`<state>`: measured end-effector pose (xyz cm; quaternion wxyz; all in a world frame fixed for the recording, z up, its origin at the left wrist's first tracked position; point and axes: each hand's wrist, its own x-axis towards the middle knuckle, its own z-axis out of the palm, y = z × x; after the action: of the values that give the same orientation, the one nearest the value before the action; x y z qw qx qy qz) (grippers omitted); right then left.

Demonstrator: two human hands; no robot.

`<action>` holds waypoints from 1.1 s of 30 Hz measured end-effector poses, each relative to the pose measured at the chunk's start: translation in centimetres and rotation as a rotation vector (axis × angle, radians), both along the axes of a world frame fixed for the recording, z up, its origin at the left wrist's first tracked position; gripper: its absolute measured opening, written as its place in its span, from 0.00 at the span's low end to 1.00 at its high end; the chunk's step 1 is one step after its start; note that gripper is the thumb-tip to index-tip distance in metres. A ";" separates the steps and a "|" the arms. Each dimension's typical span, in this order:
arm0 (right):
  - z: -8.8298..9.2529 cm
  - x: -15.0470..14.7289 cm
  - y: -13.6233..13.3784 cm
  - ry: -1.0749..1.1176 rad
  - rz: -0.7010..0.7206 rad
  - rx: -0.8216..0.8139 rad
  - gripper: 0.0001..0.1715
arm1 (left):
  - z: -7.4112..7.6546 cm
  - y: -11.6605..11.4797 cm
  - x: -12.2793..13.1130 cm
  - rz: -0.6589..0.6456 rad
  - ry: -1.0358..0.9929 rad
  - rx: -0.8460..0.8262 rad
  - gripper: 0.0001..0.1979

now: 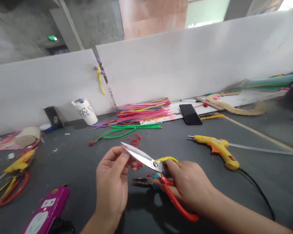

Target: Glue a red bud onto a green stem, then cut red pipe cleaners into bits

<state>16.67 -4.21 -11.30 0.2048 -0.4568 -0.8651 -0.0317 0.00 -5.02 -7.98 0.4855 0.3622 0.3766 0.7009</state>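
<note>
My right hand is closed around the red and yellow handles of a pair of scissors, its blades pointing up to the left. By the blade tips, my left hand pinches thumb and fingers together. A speck of red shows there, but what the fingers hold is too small to name. Beneath the scissors lie pliers with teal handles, partly covered by my right hand. Small red scraps are scattered on the dark table just beyond my left hand.
Green stems and a pink bundle of stems lie ahead. A yellow glue gun and a phone are to the right. Leftward are a purple power strip, another yellow glue gun and a white roll.
</note>
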 end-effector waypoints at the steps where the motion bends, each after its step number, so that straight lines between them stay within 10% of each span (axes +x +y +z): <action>1: 0.0 0.0 0.0 -0.003 -0.001 -0.005 0.25 | 0.0 0.0 0.0 -0.001 0.001 -0.002 0.04; 14: 0.1 0.2 0.0 0.081 -0.053 -0.141 0.21 | 0.2 0.3 -0.4 -0.018 0.042 -0.014 0.02; 24: 2.3 0.2 0.8 0.893 -0.016 -0.837 0.07 | -0.7 0.7 0.3 -0.503 0.121 -0.315 0.05; 33: 2.1 0.4 0.8 1.009 0.066 -1.032 0.06 | -1.6 0.4 1.3 -0.731 0.215 -0.454 0.05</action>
<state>17.08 -3.37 -9.15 0.3385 -0.4281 -0.5831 0.6018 1.28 -4.59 -9.62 0.7267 0.4265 0.4168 0.3411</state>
